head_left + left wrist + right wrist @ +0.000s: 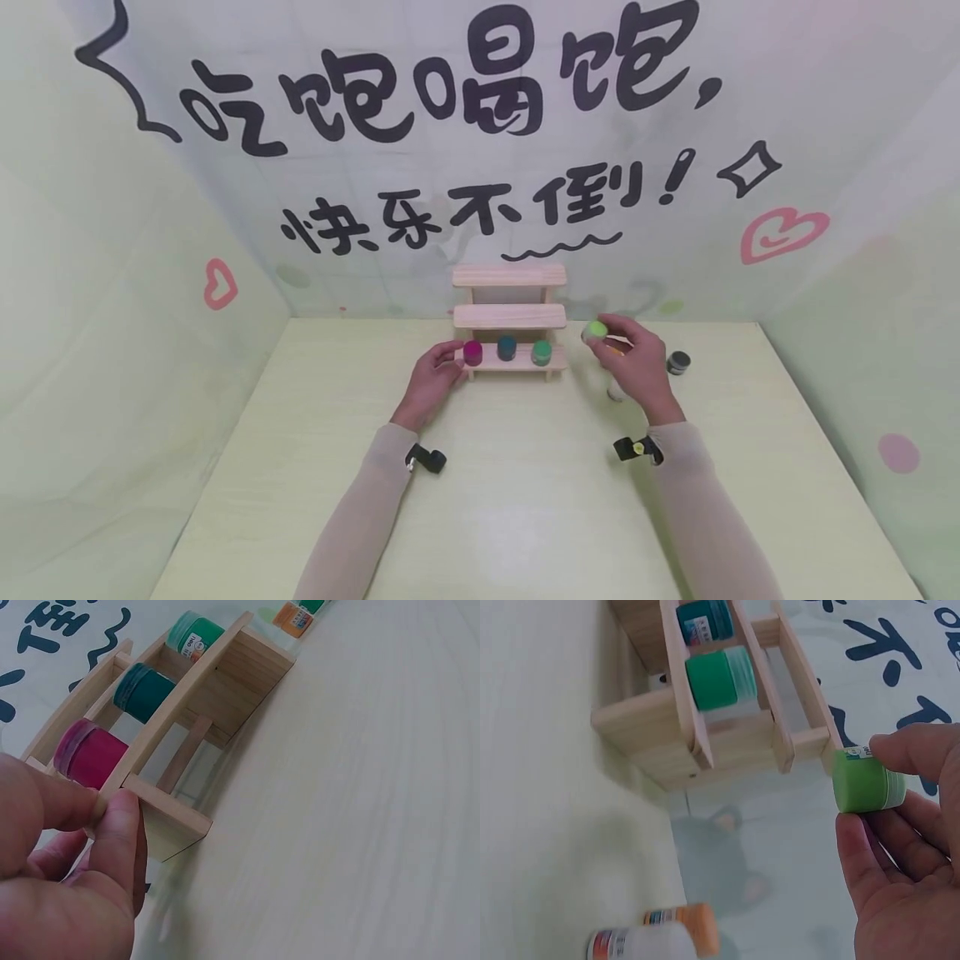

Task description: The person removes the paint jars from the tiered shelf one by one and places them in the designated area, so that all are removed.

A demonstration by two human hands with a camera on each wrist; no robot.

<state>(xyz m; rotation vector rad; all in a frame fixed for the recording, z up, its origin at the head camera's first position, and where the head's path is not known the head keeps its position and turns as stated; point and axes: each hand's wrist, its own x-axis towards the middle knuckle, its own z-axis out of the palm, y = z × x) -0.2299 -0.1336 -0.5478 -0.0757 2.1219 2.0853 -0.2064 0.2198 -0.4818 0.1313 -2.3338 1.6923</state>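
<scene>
A three-tier wooden shelf rack stands against the back of the table. On its lowest tier sit a magenta paint jar, a dark teal jar and a green jar. My left hand pinches the left end of that tier, close beside the magenta jar. Held up to the right of the rack, a light green paint jar is between the thumb and fingers of my right hand. The jar is clear of the rack and tilted in the right wrist view.
Right of the rack, a dark grey jar stands on the table. A white jar and an orange jar stand together, partly hidden by my right hand in the head view. A printed cloth hangs directly behind.
</scene>
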